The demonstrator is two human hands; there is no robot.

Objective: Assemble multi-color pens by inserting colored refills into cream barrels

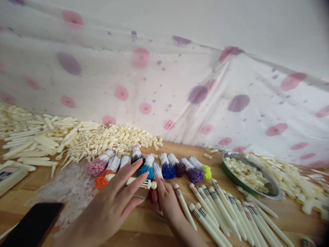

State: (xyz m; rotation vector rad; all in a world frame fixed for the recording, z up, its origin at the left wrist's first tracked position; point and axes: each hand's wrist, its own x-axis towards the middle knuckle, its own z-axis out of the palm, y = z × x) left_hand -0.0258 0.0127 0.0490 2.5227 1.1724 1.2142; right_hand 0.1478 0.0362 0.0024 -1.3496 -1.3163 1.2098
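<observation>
My left hand (117, 195) is palm down with its fingers partly stretched over a cream multicolour pen (146, 184). The pen runs sideways behind the fingers and appears held in that hand, though the grip is hidden. A thin rod (138, 196) shows beneath it, by the thumb. Close on the right, my right hand (167, 199) has its fingers drawn together by a red-ended refill bundle (157, 170); what they pinch is hidden. Other refill bundles lie in a row behind the hands, including pink (99, 164), orange (102, 180), light blue (146, 169) and dark blue (167, 168).
Several cream pens (218, 209) lie at the right. A green-sided metal bowl (276, 193) holds small cream parts. Loose cream parts (110, 137) are heaped at the back left. A black phone (33, 223) and clear plastic bits (74, 188) lie left. A flowered plastic sheet (164, 85) hangs behind.
</observation>
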